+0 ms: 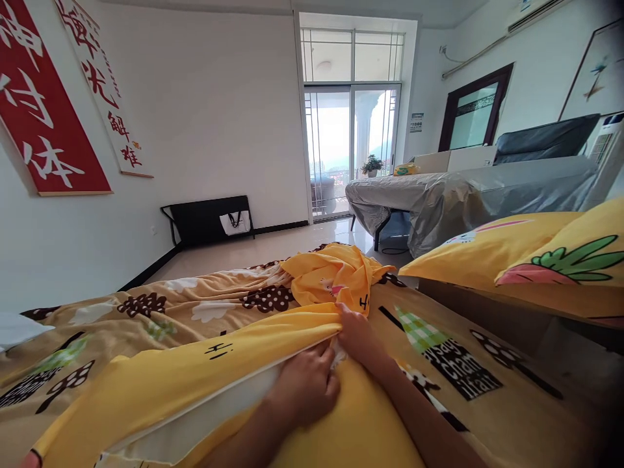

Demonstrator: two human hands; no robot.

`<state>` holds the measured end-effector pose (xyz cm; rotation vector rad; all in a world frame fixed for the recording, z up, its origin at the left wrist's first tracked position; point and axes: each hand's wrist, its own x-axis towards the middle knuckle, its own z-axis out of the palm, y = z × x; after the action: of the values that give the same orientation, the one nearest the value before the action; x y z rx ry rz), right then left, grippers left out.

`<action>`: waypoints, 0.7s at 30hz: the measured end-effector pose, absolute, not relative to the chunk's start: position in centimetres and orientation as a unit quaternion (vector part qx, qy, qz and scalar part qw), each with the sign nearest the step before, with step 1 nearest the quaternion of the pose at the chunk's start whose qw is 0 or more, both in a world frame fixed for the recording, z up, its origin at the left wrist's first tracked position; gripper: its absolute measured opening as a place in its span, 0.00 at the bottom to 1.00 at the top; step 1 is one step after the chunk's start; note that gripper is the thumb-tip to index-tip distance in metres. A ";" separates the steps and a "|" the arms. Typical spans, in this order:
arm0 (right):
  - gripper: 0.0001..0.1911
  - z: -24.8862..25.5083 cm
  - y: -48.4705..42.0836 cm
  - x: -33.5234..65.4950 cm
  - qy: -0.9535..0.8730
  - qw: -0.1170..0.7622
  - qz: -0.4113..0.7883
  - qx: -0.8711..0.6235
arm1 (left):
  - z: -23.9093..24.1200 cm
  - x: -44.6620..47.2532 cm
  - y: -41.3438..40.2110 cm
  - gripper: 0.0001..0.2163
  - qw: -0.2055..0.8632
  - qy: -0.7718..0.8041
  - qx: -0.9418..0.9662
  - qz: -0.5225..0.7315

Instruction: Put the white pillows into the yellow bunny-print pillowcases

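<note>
A yellow pillowcase (205, 357) printed with "Hi" lies in front of me, its long opening gaping. Inside that opening shows a white pillow (205, 409). My left hand (309, 383) is closed at the opening's far end, gripping the white pillow near its corner; the fingertips are partly hidden. Just beyond it, my right hand (358, 338) pinches the pillowcase's edge at the corner. Past both hands, a crumpled yellow-orange pillowcase (316, 273) rests on the brown patterned blanket (263, 325).
Filled yellow pillows (487, 253) with a carrot print are stacked at the right. A plastic-covered table (390, 188) stands beyond, near a sliding glass door (351, 149). A black folded item (205, 221) with a white bag (234, 223) leans against the far wall.
</note>
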<state>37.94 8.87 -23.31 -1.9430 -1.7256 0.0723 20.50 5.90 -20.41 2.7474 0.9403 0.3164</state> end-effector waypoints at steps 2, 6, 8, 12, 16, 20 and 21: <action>0.29 -23.6 8.9 37.8 -0.642 0.239 0.014 -0.729 | -19.9 20.3 5.2 0.20 0.098 0.315 0.938 0.109; 0.22 -23.3 8.8 37.7 -0.650 0.206 0.015 -0.731 | -17.0 18.7 2.9 0.19 0.097 0.269 0.956 0.068; 0.20 -22.9 8.7 37.7 -0.648 0.197 0.016 -0.736 | -15.4 16.8 2.2 0.19 0.110 0.253 0.960 0.055; 0.18 -22.5 8.9 37.6 -0.644 0.203 0.018 -0.737 | -15.3 9.6 4.1 0.25 0.026 0.380 0.922 0.072; 0.20 -22.8 9.1 36.9 -0.649 0.211 0.018 -0.730 | -18.6 0.1 8.3 0.25 0.008 0.518 0.854 0.044; 0.19 -23.1 9.6 36.2 -0.656 0.207 0.008 -0.726 | -19.9 -4.5 8.9 0.18 -0.030 0.593 0.800 0.081; 0.18 -23.0 9.7 36.1 -0.659 0.206 0.005 -0.724 | -19.7 -4.7 8.4 0.18 -0.052 0.608 0.788 0.078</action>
<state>36.14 9.75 -22.96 -2.0158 -1.8349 0.0131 -4.71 8.39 -19.66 2.5625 1.9756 0.2543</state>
